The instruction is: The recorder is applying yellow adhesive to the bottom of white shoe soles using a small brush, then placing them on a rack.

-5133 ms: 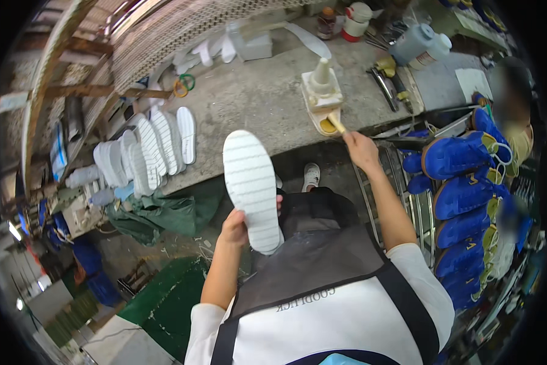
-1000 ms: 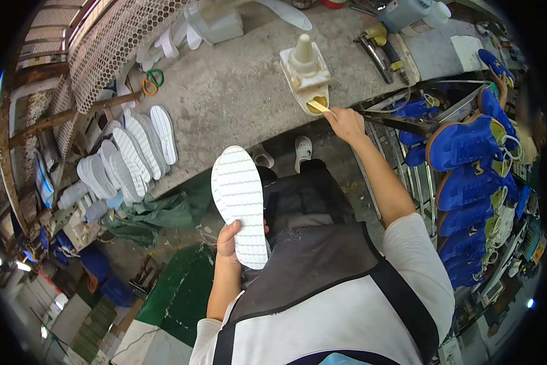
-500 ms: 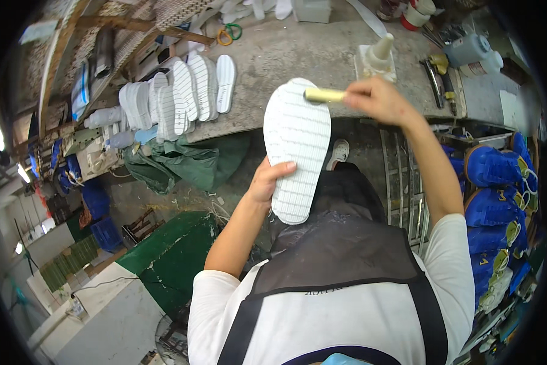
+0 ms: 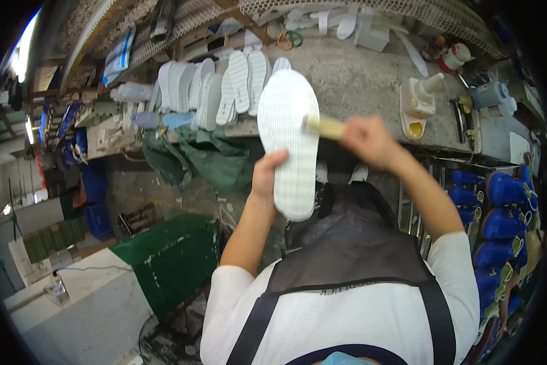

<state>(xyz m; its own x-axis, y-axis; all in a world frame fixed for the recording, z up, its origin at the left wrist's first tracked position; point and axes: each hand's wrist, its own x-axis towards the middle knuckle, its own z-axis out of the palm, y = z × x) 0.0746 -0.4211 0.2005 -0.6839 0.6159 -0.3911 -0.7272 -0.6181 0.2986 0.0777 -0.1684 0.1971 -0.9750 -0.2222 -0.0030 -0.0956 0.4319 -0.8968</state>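
A long white insole (image 4: pixel 285 100) with ridged cross lines is held up in front of my body, its wide end toward the bench. My left hand (image 4: pixel 266 175) is closed on the insole's left edge, with the thumb on its face. In my right hand (image 4: pixel 371 141) is a brush (image 4: pixel 328 128) with a pale yellow handle. Its dark tip rests at the insole's right side, a little above the middle. The fingers of my right hand are wrapped round the handle.
White insoles (image 4: pixel 176 85) stand in rows on the concrete bench (image 4: pixel 352 73). At right are a cream bottle (image 4: pixel 424 91), a small amber-filled dish (image 4: pixel 415 129) and hand tools (image 4: pixel 462 118). Blue shoes (image 4: pixel 498 222) fill a rack at far right. Green cloth (image 4: pixel 209 155) hangs from the bench.
The brush has moved down the insole, from near its wide end toward the middle. My left hand keeps its hold. The whole view has shifted, showing more of the bench.
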